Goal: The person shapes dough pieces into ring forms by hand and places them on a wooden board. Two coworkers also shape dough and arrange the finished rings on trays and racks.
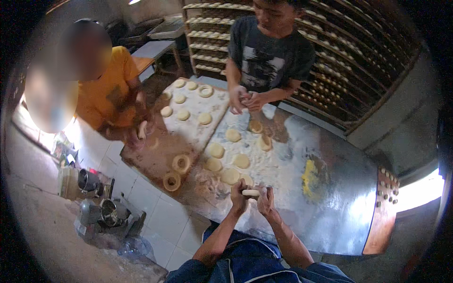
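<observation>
Close to the near edge of the table, a pale, flattened piece of dough (pixel 251 193) is held up edge-on between my hands. My left hand (pixel 239 196) has its fingers closed around the left end. At the other end my right hand (pixel 265 201) grips it, its fingers pointing upward. Just beyond, round dough pieces (pixel 230 177) lie on the floured metal table (pixel 339 188), another dough disc (pixel 242 161) among them. Farther off are a ring-shaped piece (pixel 264 142) and a second ring-shaped piece (pixel 255 126), both brownish.
A floured wooden board (pixel 163 137) at left carries dough discs and rings (pixel 181 163). One person in orange (pixel 113 89) works beside it; another in a dark T-shirt (pixel 269 52) stands across. Yellow smears (pixel 310 180) mark the metal. Racks (pixel 339 61) of dough stand behind; machines (pixel 111 214) sit lower left.
</observation>
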Demonstrator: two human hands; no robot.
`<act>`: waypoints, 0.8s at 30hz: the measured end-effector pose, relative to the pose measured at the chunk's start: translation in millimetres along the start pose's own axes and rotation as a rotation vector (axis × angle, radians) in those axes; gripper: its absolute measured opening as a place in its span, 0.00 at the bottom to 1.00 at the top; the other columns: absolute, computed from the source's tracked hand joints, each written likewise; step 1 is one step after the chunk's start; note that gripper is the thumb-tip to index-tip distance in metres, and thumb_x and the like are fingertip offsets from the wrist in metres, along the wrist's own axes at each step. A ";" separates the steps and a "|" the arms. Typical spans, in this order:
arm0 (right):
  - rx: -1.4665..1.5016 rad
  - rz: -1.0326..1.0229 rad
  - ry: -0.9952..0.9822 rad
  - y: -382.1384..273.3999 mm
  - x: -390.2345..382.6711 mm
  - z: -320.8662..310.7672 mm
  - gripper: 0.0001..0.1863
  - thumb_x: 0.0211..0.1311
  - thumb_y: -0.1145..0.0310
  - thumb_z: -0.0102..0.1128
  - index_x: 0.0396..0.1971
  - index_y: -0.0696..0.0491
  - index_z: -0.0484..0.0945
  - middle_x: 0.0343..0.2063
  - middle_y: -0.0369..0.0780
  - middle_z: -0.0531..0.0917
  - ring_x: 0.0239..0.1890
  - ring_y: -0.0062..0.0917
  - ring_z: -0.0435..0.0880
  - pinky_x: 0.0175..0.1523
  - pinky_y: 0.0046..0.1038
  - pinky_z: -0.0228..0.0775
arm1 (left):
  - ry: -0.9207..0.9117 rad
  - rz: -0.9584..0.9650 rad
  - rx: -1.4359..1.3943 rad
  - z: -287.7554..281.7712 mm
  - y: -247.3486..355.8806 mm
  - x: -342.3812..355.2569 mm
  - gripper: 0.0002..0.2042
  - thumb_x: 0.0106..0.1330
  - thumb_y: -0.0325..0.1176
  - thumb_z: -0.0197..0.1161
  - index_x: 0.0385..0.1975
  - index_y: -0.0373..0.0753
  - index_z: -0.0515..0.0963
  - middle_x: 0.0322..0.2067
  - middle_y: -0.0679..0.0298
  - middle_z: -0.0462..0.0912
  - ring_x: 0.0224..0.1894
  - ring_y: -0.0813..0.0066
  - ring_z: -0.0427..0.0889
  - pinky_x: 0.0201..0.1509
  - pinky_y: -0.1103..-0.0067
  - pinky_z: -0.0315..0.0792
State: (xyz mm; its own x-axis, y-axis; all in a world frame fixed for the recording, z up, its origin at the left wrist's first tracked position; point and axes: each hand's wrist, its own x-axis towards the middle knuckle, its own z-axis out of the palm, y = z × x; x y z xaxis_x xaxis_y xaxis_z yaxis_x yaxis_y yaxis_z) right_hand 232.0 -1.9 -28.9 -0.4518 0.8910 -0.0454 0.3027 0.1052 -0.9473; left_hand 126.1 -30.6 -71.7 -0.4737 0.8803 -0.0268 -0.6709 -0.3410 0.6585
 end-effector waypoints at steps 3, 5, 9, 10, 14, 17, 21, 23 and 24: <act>0.093 0.163 -0.297 -12.4 25.4 17.7 0.14 0.67 0.66 0.51 0.46 0.59 0.75 0.28 0.46 0.77 0.25 0.37 0.76 0.31 0.36 0.70 | -0.014 0.220 0.975 -9.2 49.3 8.5 0.16 0.72 0.41 0.46 0.24 0.37 0.66 0.18 0.65 0.67 0.22 0.79 0.70 0.26 0.75 0.66; -0.085 -0.182 -0.259 -17.9 40.0 47.2 0.13 0.66 0.67 0.50 0.42 0.60 0.78 0.22 0.44 0.78 0.22 0.39 0.75 0.31 0.37 0.70 | 0.116 0.173 0.833 -38.0 58.6 21.0 0.16 0.72 0.40 0.44 0.24 0.36 0.67 0.17 0.60 0.69 0.20 0.73 0.71 0.24 0.74 0.66; -0.043 -0.330 -0.348 -51.3 70.1 102.7 0.16 0.63 0.63 0.48 0.41 0.57 0.79 0.19 0.45 0.79 0.22 0.45 0.77 0.31 0.42 0.69 | 0.204 0.219 0.770 -85.6 102.8 36.9 0.17 0.72 0.39 0.42 0.19 0.39 0.63 0.16 0.63 0.67 0.18 0.74 0.69 0.21 0.77 0.64; 0.029 -0.324 -0.444 -62.7 78.7 114.8 0.17 0.62 0.62 0.49 0.43 0.56 0.79 0.20 0.46 0.79 0.24 0.46 0.78 0.31 0.43 0.69 | 0.214 0.254 0.808 -94.0 117.7 38.5 0.18 0.71 0.39 0.42 0.18 0.41 0.61 0.15 0.66 0.66 0.17 0.76 0.69 0.21 0.78 0.63; -0.236 -0.537 -0.558 -67.2 97.5 191.4 0.18 0.61 0.56 0.48 0.36 0.55 0.80 0.24 0.48 0.81 0.28 0.47 0.80 0.33 0.44 0.70 | 0.407 0.359 0.473 -128.4 171.7 40.5 0.19 0.73 0.42 0.42 0.18 0.41 0.63 0.16 0.68 0.66 0.18 0.78 0.68 0.21 0.80 0.63; -0.184 -0.483 -0.691 -111.6 104.0 233.9 0.20 0.60 0.52 0.49 0.26 0.56 0.77 0.24 0.48 0.80 0.28 0.46 0.79 0.34 0.44 0.70 | 0.628 0.158 0.394 -151.2 205.1 33.6 0.20 0.73 0.44 0.43 0.21 0.39 0.68 0.17 0.68 0.69 0.19 0.80 0.69 0.21 0.80 0.64; 0.201 -0.649 -0.764 -115.8 122.9 285.3 0.28 0.65 0.46 0.46 0.27 0.59 0.77 0.23 0.42 0.78 0.25 0.36 0.76 0.34 0.34 0.69 | 0.650 0.312 0.578 -193.8 262.8 26.1 0.19 0.73 0.44 0.46 0.23 0.37 0.71 0.21 0.68 0.72 0.21 0.77 0.72 0.23 0.77 0.66; 0.133 -0.437 -0.716 -142.9 123.3 297.9 0.23 0.61 0.51 0.55 0.27 0.60 0.76 0.24 0.42 0.78 0.26 0.34 0.76 0.36 0.33 0.69 | 0.671 0.353 0.651 -226.8 289.5 29.9 0.18 0.73 0.43 0.46 0.24 0.36 0.72 0.21 0.66 0.73 0.22 0.73 0.74 0.26 0.74 0.69; 0.092 -0.320 -0.683 -148.4 123.4 303.8 0.21 0.59 0.54 0.59 0.26 0.61 0.76 0.24 0.42 0.78 0.27 0.33 0.76 0.37 0.33 0.69 | 0.770 0.281 0.634 -236.5 299.4 40.0 0.18 0.73 0.42 0.46 0.25 0.36 0.72 0.21 0.64 0.74 0.23 0.69 0.75 0.29 0.72 0.70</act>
State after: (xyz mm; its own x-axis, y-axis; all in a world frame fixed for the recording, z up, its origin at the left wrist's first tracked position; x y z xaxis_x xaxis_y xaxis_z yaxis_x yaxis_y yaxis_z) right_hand -123.6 -41.8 9.7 -0.9340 0.3487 0.0784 0.0117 0.2489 -0.9684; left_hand -228.7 -175.6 -53.5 -0.9529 0.2705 -0.1373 -0.1614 -0.0688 0.9845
